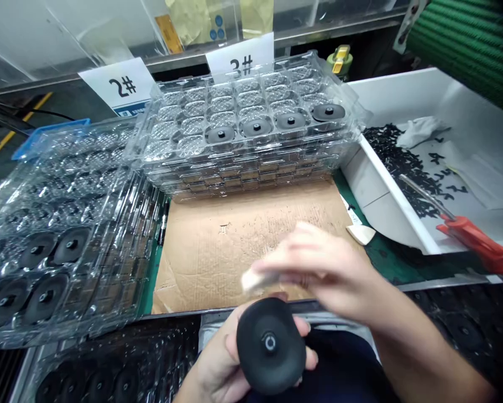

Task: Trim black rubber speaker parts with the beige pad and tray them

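A black oval part [270,344] is held close to the body, over the near edge of the worktop [383,258].
We see the left hand [218,366] below, its grip closed around the part, fingers wrapping the rim, the face with the small centre hole turned up. The right hand [325,268] hovers just above, blurred, with a pale piece [254,280] at its fingertips; we cannot tell how far this grip is closed. Behind lie a cardboard sheet [243,235] and a stack of clear trays [251,162].

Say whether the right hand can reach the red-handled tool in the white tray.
Probably yes: nothing stands between the right hand and the red-handled tool, which lies uncovered in the white tray.
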Demonstrator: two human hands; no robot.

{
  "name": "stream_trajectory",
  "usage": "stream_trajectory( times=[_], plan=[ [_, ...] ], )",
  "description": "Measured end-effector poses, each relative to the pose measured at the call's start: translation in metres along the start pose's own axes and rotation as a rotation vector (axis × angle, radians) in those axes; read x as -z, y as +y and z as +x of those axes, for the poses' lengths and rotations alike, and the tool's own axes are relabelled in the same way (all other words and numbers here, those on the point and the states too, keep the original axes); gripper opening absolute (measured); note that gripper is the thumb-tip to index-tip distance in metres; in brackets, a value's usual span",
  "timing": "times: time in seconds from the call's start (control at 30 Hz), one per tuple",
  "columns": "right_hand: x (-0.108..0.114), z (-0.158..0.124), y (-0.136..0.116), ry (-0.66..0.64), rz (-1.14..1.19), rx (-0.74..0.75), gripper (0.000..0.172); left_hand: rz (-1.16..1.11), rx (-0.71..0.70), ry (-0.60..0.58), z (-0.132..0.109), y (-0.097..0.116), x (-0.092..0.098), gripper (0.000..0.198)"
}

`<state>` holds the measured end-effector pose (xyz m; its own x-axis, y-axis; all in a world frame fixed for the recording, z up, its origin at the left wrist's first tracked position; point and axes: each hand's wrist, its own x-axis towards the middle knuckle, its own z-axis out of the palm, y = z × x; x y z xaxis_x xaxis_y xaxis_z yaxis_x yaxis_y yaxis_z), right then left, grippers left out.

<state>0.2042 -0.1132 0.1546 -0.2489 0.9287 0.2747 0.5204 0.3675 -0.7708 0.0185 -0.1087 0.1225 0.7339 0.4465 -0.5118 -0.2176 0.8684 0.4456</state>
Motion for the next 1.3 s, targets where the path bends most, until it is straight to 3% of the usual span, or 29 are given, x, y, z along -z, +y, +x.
stream_trajectory(
  times=[0.07,0.13,0.2,0.3,0.43,0.53,0.63,0.77,0.83,0.9,0.93,0.97,1.07,1.17,1.23,1.3],
  plan=[
    [-0.01,-0.007,0.024,0.113,-0.015,-0.269,0.025,-0.119,0.131,-0.157,0.002,0.01,0.006,0.049],
    [-0.029,-0.02,0.048,0.087,-0.019,-0.438,0.027,-0.202,0.156,-0.235,0.002,0.018,0.012,0.054],
    [-0.057,-0.035,0.066,0.038,-0.044,-0.487,0.033,-0.219,0.107,-0.234,0.002,0.021,0.017,0.053],
    [-0.097,-0.057,0.077,0.094,-0.141,-0.536,0.042,-0.217,0.055,-0.221,0.001,0.021,0.023,0.05],
    [-0.122,-0.068,0.077,0.134,-0.217,-0.536,0.041,-0.209,-0.018,-0.164,0.0,0.022,0.029,0.052],
    [-0.117,-0.056,0.085,0.144,-0.234,-0.518,0.039,-0.205,-0.036,-0.105,-0.002,0.025,0.031,0.054],
    [-0.096,-0.033,0.087,0.172,-0.222,-0.501,0.03,-0.187,-0.059,-0.068,-0.004,0.026,0.031,0.051],
    [-0.065,-0.009,0.045,0.293,-0.178,-0.47,0.029,-0.155,-0.138,-0.047,-0.006,0.024,0.035,0.052],
    [-0.057,-0.004,0.014,0.345,-0.118,-0.285,0.038,-0.141,-0.196,-0.02,-0.006,0.021,0.04,0.049],
    [-0.054,-0.003,-0.01,0.291,-0.063,-0.013,0.036,-0.12,-0.24,0.034,-0.005,0.018,0.043,0.05],
    [-0.055,-0.003,-0.016,0.253,-0.066,0.055,0.034,-0.104,-0.264,0.08,-0.005,0.017,0.045,0.052],
    [-0.055,-0.003,-0.02,0.21,-0.095,0.052,0.032,-0.085,-0.285,0.122,-0.004,0.017,0.046,0.055],
    [-0.056,-0.003,-0.02,0.206,-0.2,-0.147,0.037,-0.053,-0.348,0.164,-0.002,0.016,0.046,0.062],
    [-0.055,0.0,-0.02,0.241,-0.143,-0.05,0.038,-0.054,-0.338,0.094,-0.001,0.015,0.046,0.058],
    [-0.054,0.003,-0.02,0.161,-0.141,-0.01,0.036,-0.039,-0.329,0.135,-0.001,0.015,0.045,0.054],
    [-0.051,0.006,-0.021,0.087,-0.217,-0.102,0.036,-0.021,-0.326,0.212,-0.002,0.014,0.043,0.057]
  ],
)
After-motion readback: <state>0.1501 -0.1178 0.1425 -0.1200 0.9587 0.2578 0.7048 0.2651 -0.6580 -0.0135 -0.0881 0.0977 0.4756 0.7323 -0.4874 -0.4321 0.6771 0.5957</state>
